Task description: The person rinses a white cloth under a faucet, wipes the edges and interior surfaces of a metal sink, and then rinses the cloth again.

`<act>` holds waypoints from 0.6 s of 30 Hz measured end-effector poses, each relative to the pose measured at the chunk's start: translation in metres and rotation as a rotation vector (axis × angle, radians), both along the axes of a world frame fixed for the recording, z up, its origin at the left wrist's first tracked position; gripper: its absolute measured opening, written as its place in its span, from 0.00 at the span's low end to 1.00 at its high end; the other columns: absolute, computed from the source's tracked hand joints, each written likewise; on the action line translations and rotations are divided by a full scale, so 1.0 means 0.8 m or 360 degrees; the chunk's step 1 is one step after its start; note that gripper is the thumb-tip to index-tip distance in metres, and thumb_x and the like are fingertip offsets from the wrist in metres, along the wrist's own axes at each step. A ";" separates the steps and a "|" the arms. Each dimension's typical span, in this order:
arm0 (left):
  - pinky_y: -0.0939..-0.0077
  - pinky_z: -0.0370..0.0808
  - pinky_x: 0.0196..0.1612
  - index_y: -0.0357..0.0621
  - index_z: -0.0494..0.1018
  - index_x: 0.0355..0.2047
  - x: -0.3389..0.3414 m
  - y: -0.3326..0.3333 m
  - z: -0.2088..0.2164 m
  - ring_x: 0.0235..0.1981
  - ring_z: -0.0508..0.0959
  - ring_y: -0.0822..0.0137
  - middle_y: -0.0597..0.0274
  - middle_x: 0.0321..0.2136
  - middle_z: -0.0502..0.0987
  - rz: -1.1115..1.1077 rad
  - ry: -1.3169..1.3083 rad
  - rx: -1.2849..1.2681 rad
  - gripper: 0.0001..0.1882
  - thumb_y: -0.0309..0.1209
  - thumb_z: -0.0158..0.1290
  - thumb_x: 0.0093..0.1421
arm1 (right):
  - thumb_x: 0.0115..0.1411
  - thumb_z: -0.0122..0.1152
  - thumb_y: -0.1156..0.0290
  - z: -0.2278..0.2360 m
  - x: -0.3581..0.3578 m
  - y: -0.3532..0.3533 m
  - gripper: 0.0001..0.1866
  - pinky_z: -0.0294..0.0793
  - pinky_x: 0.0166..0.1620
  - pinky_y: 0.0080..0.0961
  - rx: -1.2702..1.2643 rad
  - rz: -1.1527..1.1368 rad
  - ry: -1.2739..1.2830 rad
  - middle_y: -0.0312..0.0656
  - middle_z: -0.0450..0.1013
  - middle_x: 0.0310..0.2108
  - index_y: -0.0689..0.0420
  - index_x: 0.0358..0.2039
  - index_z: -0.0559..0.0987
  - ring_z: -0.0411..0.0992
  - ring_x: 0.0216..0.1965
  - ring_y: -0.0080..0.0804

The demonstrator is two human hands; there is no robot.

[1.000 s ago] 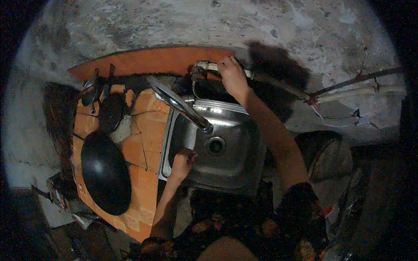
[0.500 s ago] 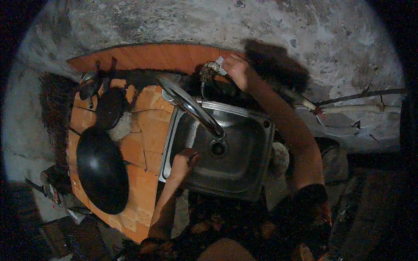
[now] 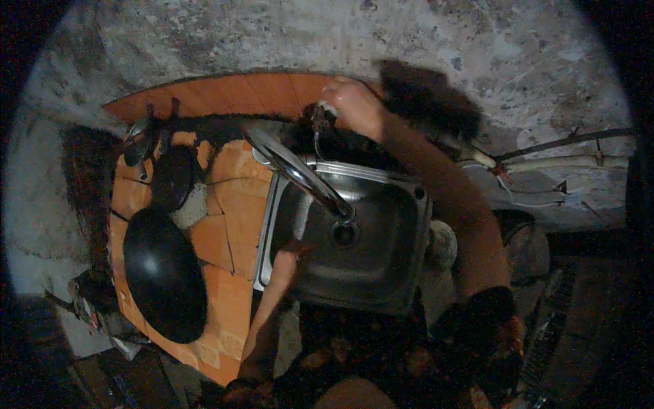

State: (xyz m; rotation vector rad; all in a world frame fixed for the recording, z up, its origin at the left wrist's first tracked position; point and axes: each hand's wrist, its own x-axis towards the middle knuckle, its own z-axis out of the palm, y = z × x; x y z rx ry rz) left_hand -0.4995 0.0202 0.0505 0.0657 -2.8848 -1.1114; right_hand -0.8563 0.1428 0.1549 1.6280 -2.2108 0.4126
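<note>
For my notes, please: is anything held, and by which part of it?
Cannot be told: right hand at the pipe fitting, grip hidden; left hand over the sink, its inside too dark.

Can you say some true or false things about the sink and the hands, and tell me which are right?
1. The right hand is near the wall, beyond the sink. True.
2. The sink is bright red. False: it is grey metal.
3. The tap bends over the sink. True.
4. The big black dome is on orange tiles. True.
5. Those tiles are right of the sink. False: they are left.
</note>
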 end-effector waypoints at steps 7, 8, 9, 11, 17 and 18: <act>0.65 0.73 0.35 0.41 0.74 0.35 -0.038 0.016 0.032 0.34 0.75 0.49 0.50 0.35 0.74 -0.0137 -0.0112 -0.0029 0.11 0.22 0.53 0.49 | 0.46 0.52 0.69 -0.134 -0.085 -0.054 0.07 0.68 0.27 0.35 0.0085 -0.0025 -0.0644 0.46 0.74 0.27 0.56 0.23 0.76 0.72 0.29 0.39; 0.65 0.73 0.36 0.41 0.74 0.35 -0.012 0.007 0.028 0.34 0.75 0.49 0.49 0.35 0.74 -0.0031 -0.0104 -0.0037 0.11 0.22 0.53 0.49 | 0.46 0.51 0.69 -0.083 -0.047 -0.100 0.07 0.67 0.25 0.36 0.0494 0.0023 -0.0922 0.47 0.74 0.26 0.56 0.23 0.76 0.72 0.27 0.39; 0.65 0.73 0.36 0.41 0.74 0.35 0.000 0.003 0.026 0.34 0.75 0.49 0.49 0.35 0.74 -0.0001 -0.0069 -0.0029 0.11 0.22 0.54 0.49 | 0.47 0.51 0.68 -0.052 -0.026 -0.109 0.08 0.66 0.25 0.36 0.0661 0.0061 -0.0950 0.47 0.73 0.25 0.57 0.23 0.76 0.71 0.27 0.39; 0.66 0.72 0.37 0.41 0.74 0.35 0.010 -0.007 0.029 0.34 0.75 0.49 0.49 0.35 0.74 0.0006 -0.0048 -0.0031 0.11 0.22 0.53 0.49 | 0.47 0.51 0.67 0.000 0.000 -0.101 0.09 0.66 0.27 0.35 0.0730 0.0142 -0.0784 0.47 0.73 0.26 0.58 0.24 0.75 0.71 0.27 0.39; 0.66 0.72 0.36 0.40 0.74 0.36 0.017 -0.006 0.033 0.34 0.75 0.49 0.48 0.34 0.74 0.0123 -0.0204 0.0051 0.13 0.20 0.53 0.48 | 0.50 0.52 0.68 -0.036 -0.008 -0.040 0.11 0.65 0.40 0.31 -0.0307 0.0494 -0.0709 0.45 0.69 0.29 0.60 0.33 0.74 0.67 0.36 0.40; 0.66 0.72 0.36 0.40 0.74 0.36 0.028 -0.008 0.024 0.34 0.75 0.49 0.48 0.34 0.74 0.0154 -0.0164 0.0116 0.13 0.20 0.53 0.48 | 0.51 0.52 0.68 -0.014 0.002 -0.034 0.12 0.64 0.42 0.30 -0.0175 0.0422 -0.0348 0.44 0.68 0.30 0.60 0.35 0.74 0.66 0.37 0.39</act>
